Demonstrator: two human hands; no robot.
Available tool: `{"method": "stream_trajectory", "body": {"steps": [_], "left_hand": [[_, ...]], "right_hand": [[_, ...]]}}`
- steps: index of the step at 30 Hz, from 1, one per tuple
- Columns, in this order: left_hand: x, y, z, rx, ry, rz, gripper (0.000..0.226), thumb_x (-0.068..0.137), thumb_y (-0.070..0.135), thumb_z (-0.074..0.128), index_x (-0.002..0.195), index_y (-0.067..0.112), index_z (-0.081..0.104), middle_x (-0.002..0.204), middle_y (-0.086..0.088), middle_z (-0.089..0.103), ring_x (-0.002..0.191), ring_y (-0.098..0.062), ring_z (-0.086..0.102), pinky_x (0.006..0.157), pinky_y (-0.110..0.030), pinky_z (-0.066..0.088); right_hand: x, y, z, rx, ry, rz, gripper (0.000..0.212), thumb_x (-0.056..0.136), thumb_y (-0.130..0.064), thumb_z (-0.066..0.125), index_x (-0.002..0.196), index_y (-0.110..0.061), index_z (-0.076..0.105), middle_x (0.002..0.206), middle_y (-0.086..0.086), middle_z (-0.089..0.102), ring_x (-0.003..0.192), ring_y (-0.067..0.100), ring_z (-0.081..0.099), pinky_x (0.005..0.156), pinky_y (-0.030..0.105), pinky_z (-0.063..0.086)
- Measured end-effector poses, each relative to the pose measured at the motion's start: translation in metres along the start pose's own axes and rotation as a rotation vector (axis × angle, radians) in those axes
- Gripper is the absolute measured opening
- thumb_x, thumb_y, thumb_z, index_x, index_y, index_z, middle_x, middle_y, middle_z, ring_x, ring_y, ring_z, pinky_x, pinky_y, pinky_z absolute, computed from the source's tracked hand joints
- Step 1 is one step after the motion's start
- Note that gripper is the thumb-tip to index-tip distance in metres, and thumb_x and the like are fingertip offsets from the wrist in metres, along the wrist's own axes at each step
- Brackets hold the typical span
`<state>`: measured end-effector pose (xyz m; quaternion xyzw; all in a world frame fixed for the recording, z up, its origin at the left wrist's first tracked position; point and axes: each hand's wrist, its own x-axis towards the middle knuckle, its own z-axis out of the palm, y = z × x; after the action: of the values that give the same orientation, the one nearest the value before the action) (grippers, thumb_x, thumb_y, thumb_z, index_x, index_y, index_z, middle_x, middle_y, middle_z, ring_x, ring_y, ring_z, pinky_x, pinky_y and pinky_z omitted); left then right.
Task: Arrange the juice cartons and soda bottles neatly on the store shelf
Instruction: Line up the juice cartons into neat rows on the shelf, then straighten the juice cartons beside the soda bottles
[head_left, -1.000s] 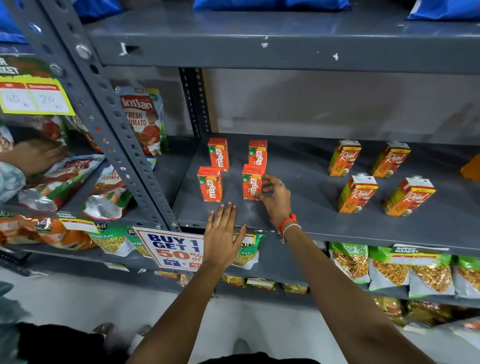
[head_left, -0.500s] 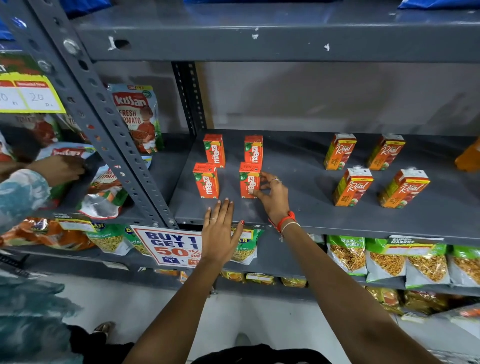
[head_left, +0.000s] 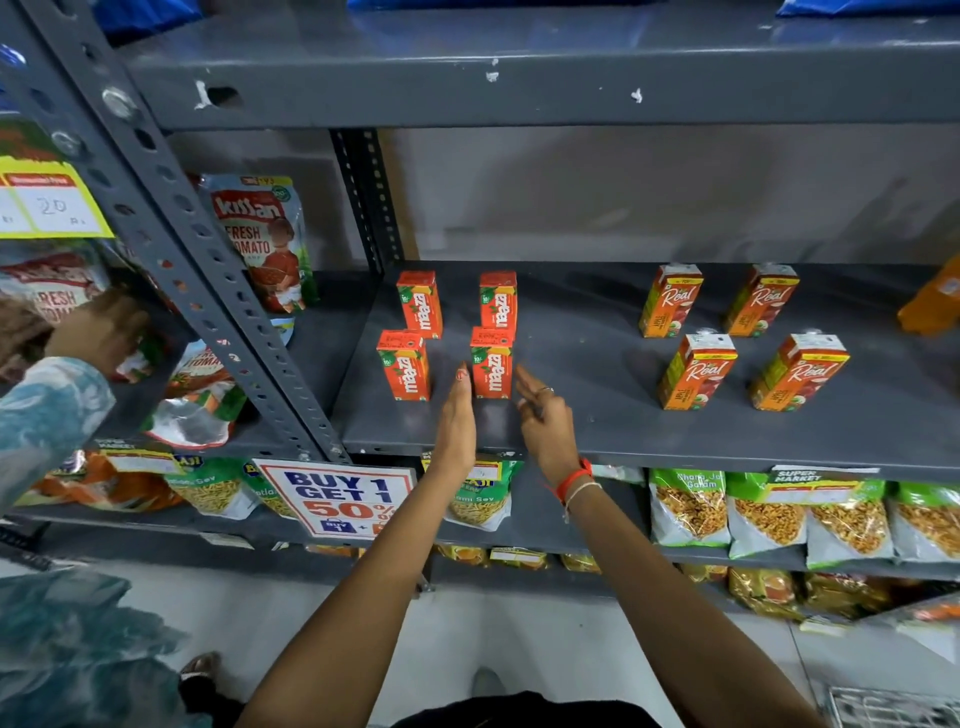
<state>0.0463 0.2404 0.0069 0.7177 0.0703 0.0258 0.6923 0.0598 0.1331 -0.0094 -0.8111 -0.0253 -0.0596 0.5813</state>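
Several small red Maaza juice cartons stand upright in two rows on the grey shelf (head_left: 597, 431); the front right one (head_left: 491, 364) sits between my hands. My left hand (head_left: 457, 421) is edge-on with straight fingers, its fingertip close to that carton's left side. My right hand (head_left: 545, 415) hovers just right of the carton, fingers loosely spread, holding nothing. The front left Maaza carton (head_left: 404, 365) stands beside my left hand. Further right stand several orange Real juice cartons, the nearest at the front (head_left: 695, 371). No soda bottles show.
An orange pack (head_left: 932, 304) peeks in at the right edge. Another person's hand (head_left: 98, 332) reaches into ketchup pouches (head_left: 260, 241) on the left bay, behind a slanted steel upright (head_left: 208, 291). Snack bags (head_left: 769, 514) and a promo sign (head_left: 337, 499) fill the shelf below.
My right hand has let go of the front right Maaza carton and drawn back to its right. My left hand has risen from the shelf edge to the carton's left side.
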Motion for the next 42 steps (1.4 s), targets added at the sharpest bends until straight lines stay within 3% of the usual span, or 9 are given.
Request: {"method": "stream_trajectory", "body": {"steps": [6, 10, 13, 15, 18, 26, 34, 37, 42], "left_hand": [[0.008, -0.002, 0.002, -0.078, -0.069, -0.005, 0.05, 0.097, 0.039, 0.009, 0.135, 0.021, 0.035, 0.131, 0.012, 0.039, 0.125, -0.007, 0.035, 0.115, -0.035, 0.02], [0.009, -0.004, 0.001, -0.096, -0.035, 0.0, 0.048, 0.098, 0.037, 0.011, 0.134, 0.019, 0.037, 0.129, 0.01, 0.041, 0.123, -0.008, 0.037, 0.112, -0.033, 0.023], [0.004, -0.01, 0.009, -0.105, 0.131, 0.025, 0.051, 0.096, 0.04, 0.023, 0.138, 0.011, 0.034, 0.142, -0.001, 0.038, 0.132, -0.014, 0.033, 0.115, -0.036, 0.022], [-0.009, -0.007, 0.015, -0.038, 0.316, 0.149, 0.053, 0.093, 0.037, 0.028, 0.135, 0.007, 0.037, 0.144, -0.009, 0.039, 0.133, -0.016, 0.034, 0.113, -0.031, 0.025], [-0.033, 0.003, 0.037, 0.004, 0.47, 0.409, 0.047, 0.093, 0.029, 0.031, 0.125, 0.001, 0.05, 0.131, -0.018, 0.052, 0.123, -0.021, 0.046, 0.104, -0.03, 0.036], [-0.061, 0.023, 0.175, -0.044, 0.17, 0.567, 0.033, 0.091, 0.019, 0.036, 0.107, 0.005, 0.062, 0.107, -0.012, 0.065, 0.098, -0.024, 0.062, 0.083, -0.051, 0.05], [-0.057, 0.015, 0.306, -0.026, -0.194, 0.112, 0.044, 0.098, 0.017, 0.034, 0.14, 0.008, 0.026, 0.15, -0.005, 0.025, 0.137, -0.009, 0.021, 0.1, -0.005, 0.016], [-0.037, 0.007, 0.324, -0.15, -0.168, -0.059, 0.046, 0.1, 0.023, 0.019, 0.142, 0.007, 0.014, 0.154, -0.007, 0.012, 0.142, -0.019, 0.012, 0.113, -0.021, 0.007], [-0.028, 0.004, 0.331, -0.217, -0.241, -0.009, 0.042, 0.099, 0.033, 0.008, 0.118, 0.026, 0.045, 0.127, 0.005, 0.047, 0.119, -0.01, 0.043, 0.107, -0.028, 0.028]], "right_hand": [[0.004, 0.002, 0.005, -0.037, -0.002, -0.055, 0.057, 0.08, 0.017, 0.037, 0.129, -0.009, 0.051, 0.122, 0.017, 0.064, 0.116, 0.031, 0.056, 0.091, 0.011, 0.041], [0.0, -0.002, 0.005, -0.003, -0.004, -0.044, 0.052, 0.085, 0.014, 0.037, 0.13, -0.008, 0.049, 0.124, 0.01, 0.061, 0.116, 0.02, 0.054, 0.086, -0.008, 0.03], [-0.01, -0.004, -0.002, 0.102, 0.043, -0.017, 0.053, 0.085, 0.014, 0.036, 0.133, -0.007, 0.044, 0.127, 0.009, 0.058, 0.12, 0.025, 0.054, 0.095, 0.009, 0.041], [-0.018, -0.004, -0.01, 0.164, 0.127, -0.013, 0.054, 0.082, 0.016, 0.038, 0.131, -0.007, 0.047, 0.122, 0.006, 0.06, 0.113, 0.026, 0.057, 0.095, 0.028, 0.046], [-0.031, 0.014, -0.049, 0.154, 0.354, 0.005, 0.05, 0.076, 0.018, 0.041, 0.118, -0.004, 0.057, 0.111, 0.006, 0.063, 0.102, 0.02, 0.061, 0.087, 0.012, 0.046], [-0.029, 0.076, -0.217, 0.158, 0.929, 0.144, 0.024, 0.077, 0.003, 0.044, 0.088, -0.014, 0.057, 0.086, 0.008, 0.058, 0.081, 0.021, 0.054, 0.075, 0.045, 0.048], [-0.003, 0.094, -0.3, 0.101, 0.389, 0.183, 0.055, 0.076, 0.001, 0.044, 0.131, -0.001, 0.039, 0.13, 0.01, 0.047, 0.121, 0.021, 0.045, 0.106, 0.033, 0.035], [0.006, 0.099, -0.305, 0.048, 0.23, 0.206, 0.055, 0.082, 0.008, 0.041, 0.136, -0.006, 0.037, 0.141, 0.013, 0.044, 0.131, 0.022, 0.04, 0.113, 0.033, 0.029], [0.009, 0.106, -0.305, -0.001, 0.129, 0.137, 0.059, 0.08, 0.016, 0.036, 0.132, -0.009, 0.046, 0.129, 0.012, 0.059, 0.122, 0.02, 0.052, 0.101, 0.017, 0.041]]}}
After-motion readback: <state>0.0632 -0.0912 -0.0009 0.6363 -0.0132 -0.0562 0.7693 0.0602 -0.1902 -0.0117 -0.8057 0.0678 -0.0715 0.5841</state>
